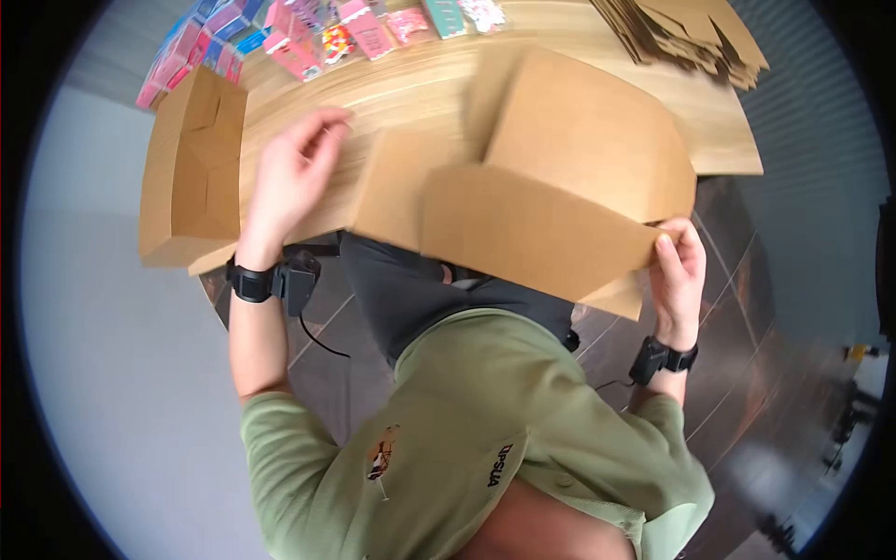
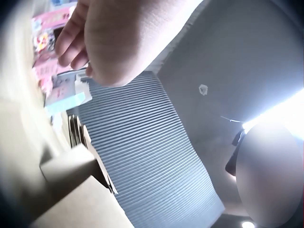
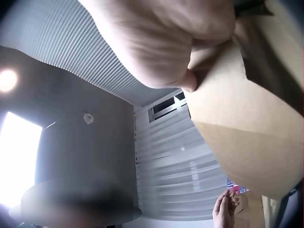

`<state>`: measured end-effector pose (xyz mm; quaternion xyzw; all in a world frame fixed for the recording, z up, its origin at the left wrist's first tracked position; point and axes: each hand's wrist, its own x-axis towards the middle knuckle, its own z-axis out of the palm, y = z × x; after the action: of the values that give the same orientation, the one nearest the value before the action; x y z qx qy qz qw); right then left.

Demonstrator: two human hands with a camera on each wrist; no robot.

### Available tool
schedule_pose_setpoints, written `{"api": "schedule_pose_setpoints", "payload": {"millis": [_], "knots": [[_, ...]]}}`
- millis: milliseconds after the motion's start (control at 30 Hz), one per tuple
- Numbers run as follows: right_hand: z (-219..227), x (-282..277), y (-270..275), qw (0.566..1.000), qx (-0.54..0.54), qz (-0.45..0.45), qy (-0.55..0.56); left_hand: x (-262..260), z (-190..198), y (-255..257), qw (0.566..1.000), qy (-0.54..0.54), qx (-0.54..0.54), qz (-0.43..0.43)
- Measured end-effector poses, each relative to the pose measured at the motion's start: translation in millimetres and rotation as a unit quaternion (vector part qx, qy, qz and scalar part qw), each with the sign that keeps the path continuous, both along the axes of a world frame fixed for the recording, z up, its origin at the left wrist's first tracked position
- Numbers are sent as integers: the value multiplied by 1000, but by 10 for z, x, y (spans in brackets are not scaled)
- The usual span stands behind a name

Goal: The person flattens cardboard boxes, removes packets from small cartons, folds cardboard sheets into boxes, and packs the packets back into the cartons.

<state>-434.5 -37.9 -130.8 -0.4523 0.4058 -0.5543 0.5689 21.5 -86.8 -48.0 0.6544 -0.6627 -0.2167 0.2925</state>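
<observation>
Presumably to steady it, the right hand (image 1: 679, 266) pinches a flap (image 1: 532, 229) of the kraft cardboard box (image 1: 588, 131) — overhanging the near edge of the table (image 1: 726, 131) — while the left hand (image 1: 294, 173) hovers, loosely curled, empty.

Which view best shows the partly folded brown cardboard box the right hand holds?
The head view: the brown cardboard box shows nearly whole, though partly blurred. The right wrist gives a cropped close-up; the left wrist catches only part, at lower left.
</observation>
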Motion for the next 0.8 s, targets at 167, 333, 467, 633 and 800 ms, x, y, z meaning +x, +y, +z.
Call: {"api": "schedule_pose_setpoints", "payload": {"millis": [167, 333, 467, 633, 800], "knots": [[157, 137, -32, 990, -53, 115, 66, -68, -316, 25, 956, 36, 213, -198], [493, 650, -472, 896, -384, 155, 160, 144, -621, 20, 945, 4, 177, -275], [604, 903, -509, 865, -440, 149, 190, -16, -712, 56, 951, 41, 158, -264], [327, 1001, -337, 956, -243, 128, 99, -172, -773, -35, 954, 67, 144, -255], [129, 841, -192, 957, -178, 217, 76, -195, -775, 109, 956, 74, 139, -246]]}}
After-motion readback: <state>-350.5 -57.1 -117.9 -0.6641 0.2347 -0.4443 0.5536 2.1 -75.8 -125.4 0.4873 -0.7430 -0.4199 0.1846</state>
